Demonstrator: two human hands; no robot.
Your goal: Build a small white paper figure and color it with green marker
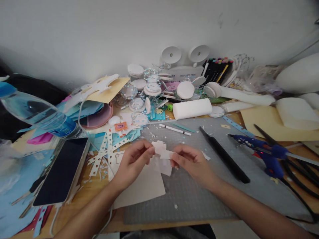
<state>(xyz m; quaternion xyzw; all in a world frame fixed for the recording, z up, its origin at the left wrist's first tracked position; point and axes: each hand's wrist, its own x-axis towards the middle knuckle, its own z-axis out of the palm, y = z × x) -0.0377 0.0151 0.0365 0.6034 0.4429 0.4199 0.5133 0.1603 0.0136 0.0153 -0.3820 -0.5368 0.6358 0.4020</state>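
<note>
A small white paper cutout with notched edges is held up in front of me, above the cutting mat. My left hand pinches its left side between thumb and fingers. On the other side, my right hand grips the lower right end, fingers closed. Under the hands lies a larger cream paper sheet, partly covered by my left hand and forearm. Another pale paper piece rests just below the cutout, over the sheet's edge.
To the right lie a black-handled cutter, a blue glue gun and black scissors. A phone and a tilted water bottle are at left. White foam pieces crowd the back of the grey cutting mat.
</note>
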